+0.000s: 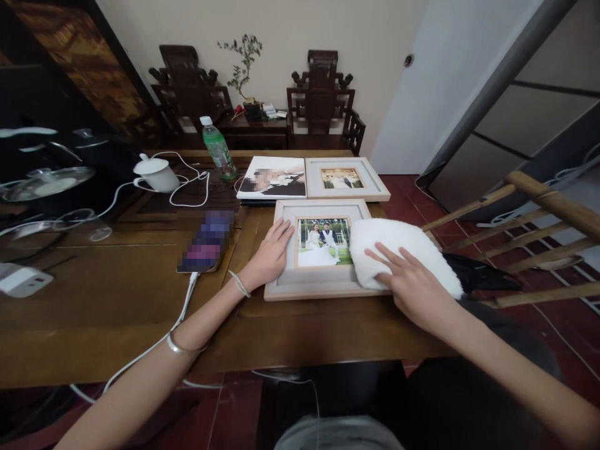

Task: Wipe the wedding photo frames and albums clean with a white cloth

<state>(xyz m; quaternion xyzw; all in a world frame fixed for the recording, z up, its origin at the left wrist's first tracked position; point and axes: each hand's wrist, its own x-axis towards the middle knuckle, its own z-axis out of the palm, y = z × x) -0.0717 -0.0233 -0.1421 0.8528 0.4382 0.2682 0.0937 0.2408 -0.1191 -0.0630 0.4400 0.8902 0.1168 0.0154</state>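
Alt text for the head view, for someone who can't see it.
A person's right hand rests on a white cloth over the right side of a framed photo on a wooden table; the left hand touches the framed photo's left side. A phone lies to the left.

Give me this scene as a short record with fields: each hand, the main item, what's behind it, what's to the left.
Left hand: the hand lies on the near frame's left side
Right hand: the hand lies on a white cloth, fingers spread
Main item: near picture frame, photo inside, right side partly covered by the cloth
Behind: second frame, beside a large photo
To the left: phone with cable plugged in, lidded cup, green-labelled bottle
Surface: wooden table
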